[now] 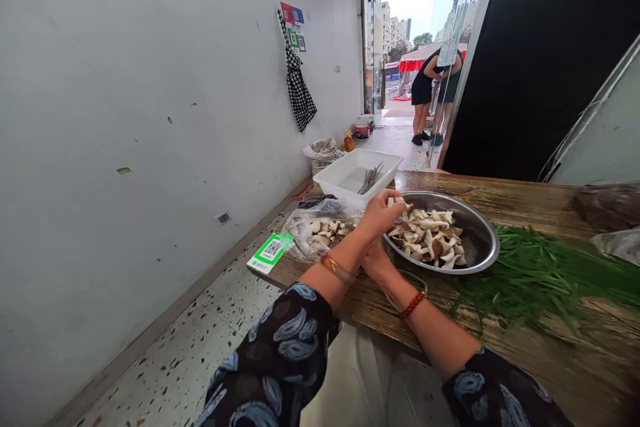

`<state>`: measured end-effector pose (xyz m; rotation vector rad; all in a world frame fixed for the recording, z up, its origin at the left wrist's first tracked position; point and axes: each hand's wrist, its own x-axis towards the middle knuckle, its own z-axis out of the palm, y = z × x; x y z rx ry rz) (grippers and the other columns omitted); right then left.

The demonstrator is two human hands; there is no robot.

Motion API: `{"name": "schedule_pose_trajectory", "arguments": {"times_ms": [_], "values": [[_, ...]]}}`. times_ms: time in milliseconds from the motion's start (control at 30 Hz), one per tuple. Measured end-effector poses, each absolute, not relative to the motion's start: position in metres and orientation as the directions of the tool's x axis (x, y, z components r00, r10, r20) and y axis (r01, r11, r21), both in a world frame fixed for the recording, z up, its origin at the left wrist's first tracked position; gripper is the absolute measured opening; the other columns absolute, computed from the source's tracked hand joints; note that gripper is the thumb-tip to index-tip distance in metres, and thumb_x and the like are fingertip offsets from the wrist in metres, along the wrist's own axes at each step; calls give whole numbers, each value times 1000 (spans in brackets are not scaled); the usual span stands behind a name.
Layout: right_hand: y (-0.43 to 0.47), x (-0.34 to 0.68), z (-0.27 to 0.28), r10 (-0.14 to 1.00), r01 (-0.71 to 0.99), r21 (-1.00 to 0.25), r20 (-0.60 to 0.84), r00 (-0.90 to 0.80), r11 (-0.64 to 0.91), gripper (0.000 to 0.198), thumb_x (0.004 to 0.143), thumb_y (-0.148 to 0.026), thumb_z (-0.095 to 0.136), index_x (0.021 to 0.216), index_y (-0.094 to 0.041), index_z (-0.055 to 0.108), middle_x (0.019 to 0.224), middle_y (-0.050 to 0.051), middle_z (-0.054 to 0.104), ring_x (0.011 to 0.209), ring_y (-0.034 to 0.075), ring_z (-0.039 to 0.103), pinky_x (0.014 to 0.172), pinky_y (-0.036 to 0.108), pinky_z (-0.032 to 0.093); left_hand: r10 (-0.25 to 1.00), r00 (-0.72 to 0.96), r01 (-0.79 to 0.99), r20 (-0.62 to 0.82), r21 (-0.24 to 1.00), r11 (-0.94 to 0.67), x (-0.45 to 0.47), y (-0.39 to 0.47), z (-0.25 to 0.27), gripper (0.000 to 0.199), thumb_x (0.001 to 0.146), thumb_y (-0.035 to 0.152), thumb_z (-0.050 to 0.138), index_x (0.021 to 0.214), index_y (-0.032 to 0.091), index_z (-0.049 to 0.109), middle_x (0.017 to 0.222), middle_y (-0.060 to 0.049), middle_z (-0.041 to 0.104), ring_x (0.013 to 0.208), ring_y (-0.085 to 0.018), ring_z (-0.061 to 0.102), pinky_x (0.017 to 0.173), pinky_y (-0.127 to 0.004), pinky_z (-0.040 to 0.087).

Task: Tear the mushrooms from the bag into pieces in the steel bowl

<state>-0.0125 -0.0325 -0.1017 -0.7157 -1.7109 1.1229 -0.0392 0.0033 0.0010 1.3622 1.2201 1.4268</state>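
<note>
My left hand (384, 212) is at the left rim of a steel bowl (485, 240), fingers closed on a pale piece of mushroom (399, 201). Torn or cut mushroom pieces (433, 237) are heaped in the bowl, mostly on its left side. My right hand (376, 261) is lower, beside the bowl and crossed behind my left forearm; its fingers are hidden, so I cannot see what they hold. Left of both hands lies a clear plastic bag (299, 221) with more mushrooms (327, 229) in it.
Behind the bag stands a white plastic tub (333, 177) with thin metal skewers (370, 179). Long green leaves (530, 273) spread right of the bowl on the wooden table (530, 188). A QR-code card (270, 253) lies at the table's left corner. A person (425, 83) bends by the doorway.
</note>
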Motion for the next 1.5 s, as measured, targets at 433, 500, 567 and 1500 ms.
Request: {"name": "schedule_pose_trajectory", "arguments": {"times_ms": [433, 500, 567, 1500], "values": [[-23, -17, -117, 946, -84, -969, 246, -209, 234, 39, 80, -23, 42, 117, -18, 51, 96, 9, 66, 80, 19, 64, 67, 34, 54, 985, 14, 284, 171, 944, -168, -130, -59, -13, 14, 73, 26, 62, 76, 15, 70, 64, -3, 67, 54, -12, 57, 55, -23, 46], [-21, -15, -120, 954, -66, -966, 256, -158, 249, 41, 79, -23, 46, 119, -17, 50, 103, 10, 64, 89, 20, 62, 81, 39, 52, 973, -72, 420, 218, 892, -169, -143, -55, -27, 9, 69, 21, 62, 69, 16, 70, 59, -1, 64, 55, -12, 55, 58, -23, 44], [-19, -14, -123, 954, -52, -963, 269, -132, 264, 42, 78, -23, 47, 120, -18, 50, 107, 11, 62, 93, 21, 60, 88, 42, 48, 944, -134, 576, 303, 799, -174, -151, -46, -41, 9, 66, 16, 62, 67, 18, 71, 59, 0, 64, 58, -13, 53, 61, -24, 43], [-29, -10, -111, 944, 13, -959, 277, -179, 283, 38, 82, -29, 47, 117, -16, 56, 103, 11, 64, 92, 22, 62, 89, 40, 49, 926, -344, 169, 159, 980, -105, -147, -33, -60, 12, 73, 25, 60, 76, 14, 66, 66, -1, 67, 60, -14, 60, 57, -24, 45]]}}
